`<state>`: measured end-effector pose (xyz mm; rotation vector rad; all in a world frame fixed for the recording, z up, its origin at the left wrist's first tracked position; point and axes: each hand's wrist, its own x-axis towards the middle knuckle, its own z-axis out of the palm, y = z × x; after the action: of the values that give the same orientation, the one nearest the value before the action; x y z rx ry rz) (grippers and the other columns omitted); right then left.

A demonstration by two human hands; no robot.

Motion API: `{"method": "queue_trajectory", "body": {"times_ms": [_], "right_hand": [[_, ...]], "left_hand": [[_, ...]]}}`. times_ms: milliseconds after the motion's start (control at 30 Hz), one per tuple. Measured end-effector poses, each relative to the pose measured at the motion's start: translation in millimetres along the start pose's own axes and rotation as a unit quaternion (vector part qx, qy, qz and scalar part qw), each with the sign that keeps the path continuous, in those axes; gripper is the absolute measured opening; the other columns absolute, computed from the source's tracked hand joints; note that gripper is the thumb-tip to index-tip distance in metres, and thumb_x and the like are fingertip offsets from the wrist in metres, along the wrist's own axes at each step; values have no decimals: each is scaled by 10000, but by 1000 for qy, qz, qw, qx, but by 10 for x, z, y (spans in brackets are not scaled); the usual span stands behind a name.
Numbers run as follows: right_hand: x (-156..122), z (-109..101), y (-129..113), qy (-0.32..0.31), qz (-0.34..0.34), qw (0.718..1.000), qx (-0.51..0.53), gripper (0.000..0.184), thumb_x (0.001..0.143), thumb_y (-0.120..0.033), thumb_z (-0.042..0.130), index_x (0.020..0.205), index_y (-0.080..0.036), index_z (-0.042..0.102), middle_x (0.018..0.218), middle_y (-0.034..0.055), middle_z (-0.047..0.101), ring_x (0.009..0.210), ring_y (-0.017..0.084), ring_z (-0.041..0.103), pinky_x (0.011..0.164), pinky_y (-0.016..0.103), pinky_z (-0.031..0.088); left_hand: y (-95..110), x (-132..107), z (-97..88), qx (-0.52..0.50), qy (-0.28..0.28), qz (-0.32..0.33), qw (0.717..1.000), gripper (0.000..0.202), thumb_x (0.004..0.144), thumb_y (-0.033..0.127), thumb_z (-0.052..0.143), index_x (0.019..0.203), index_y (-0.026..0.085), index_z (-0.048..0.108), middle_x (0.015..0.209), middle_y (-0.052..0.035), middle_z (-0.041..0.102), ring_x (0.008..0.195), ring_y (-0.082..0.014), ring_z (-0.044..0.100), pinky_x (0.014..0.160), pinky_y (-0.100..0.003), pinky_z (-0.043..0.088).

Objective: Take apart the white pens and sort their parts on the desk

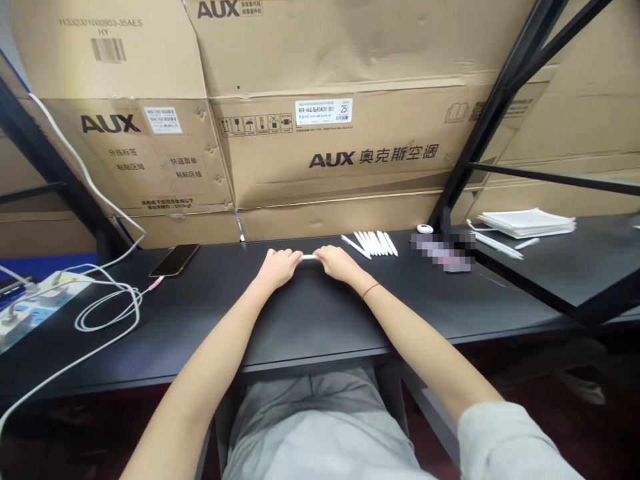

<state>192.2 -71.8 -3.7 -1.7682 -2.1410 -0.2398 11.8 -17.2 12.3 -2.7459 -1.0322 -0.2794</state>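
**A:** We're live at the desk, with twelve o'clock straight ahead of the person. What have the hands got?

**B:** Both are out at twelve on the black desk (pixel 310 320). The left hand (pixel 277 268) and the right hand (pixel 340 263) close in from either side on a white pen-like stick (pixel 309 257). Their fingers curl over its two ends, so only its middle shows in the narrow gap between them.

**A:** Is that a firm hold?

**B:** Both hands look closed on it. How hard they're pressing, I can't tell from here.

**A:** Which way is it lying?

**B:** Its long axis runs flat, left to right, across the desk and parallel to the front edge. The hands hide both tips, so I can't call which end is which.

**A:** And the tally?

**B:** One is in hand, and a row of white sticks (pixel 375 243) lies side by side at one o'clock, roughly half a dozen, with one more angled off its left end. Further out at two o'clock, more white sticks (pixel 497 245) lie beside a stack of white paper (pixel 525 222) on the neighbouring desk. How many remain beyond those, I can't tell.

**A:** Anything on the other side?

**B:** A phone (pixel 174 260) lies at eleven o'clock, with a white cable (pixel 107 313) looping toward a power strip (pixel 35 300) at ten.
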Motion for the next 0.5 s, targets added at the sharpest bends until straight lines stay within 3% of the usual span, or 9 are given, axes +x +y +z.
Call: {"method": "queue_trajectory", "body": {"times_ms": [133, 233, 333, 500], "right_hand": [[2, -13, 13, 46, -41, 998, -2, 210, 884, -100, 444, 926, -165, 639, 937, 102, 660, 865, 221, 553, 763, 317, 398], [-2, -15, 17, 76, -46, 994, 65, 148, 871, -141, 501, 931, -172, 634, 959, 86, 658, 860, 203, 557, 770, 301, 402], [-13, -25, 5, 87, 9, 981, 174, 141, 883, -276, 522, 917, -181, 620, 894, 55, 660, 768, 171, 574, 707, 273, 407], [-24, -62, -22, 67, 85, 955, 278, 357, 904, -342, 419, 598, -192, 526, 572, -8, 561, 567, 133, 509, 608, 259, 374]], "left_hand": [[-31, -3, -34, -91, -61, -10, 994, 361, 985, 319, 221, 1034, 217, 564, 1016, -63, 680, 905, -220, 625, 734, -305, 385], [-69, -28, -77, -124, -52, -19, 991, 347, 973, 352, 246, 1008, 223, 566, 989, -49, 687, 879, -216, 633, 720, -293, 396], [-96, -54, -109, -127, -29, -23, 991, 310, 941, 427, 345, 1049, 232, 562, 1005, -42, 686, 879, -218, 635, 728, -292, 396], [-99, -38, -77, -106, -30, -22, 994, 313, 966, 385, 321, 1166, 267, 530, 1026, -36, 687, 942, -225, 631, 794, -324, 384]]}}
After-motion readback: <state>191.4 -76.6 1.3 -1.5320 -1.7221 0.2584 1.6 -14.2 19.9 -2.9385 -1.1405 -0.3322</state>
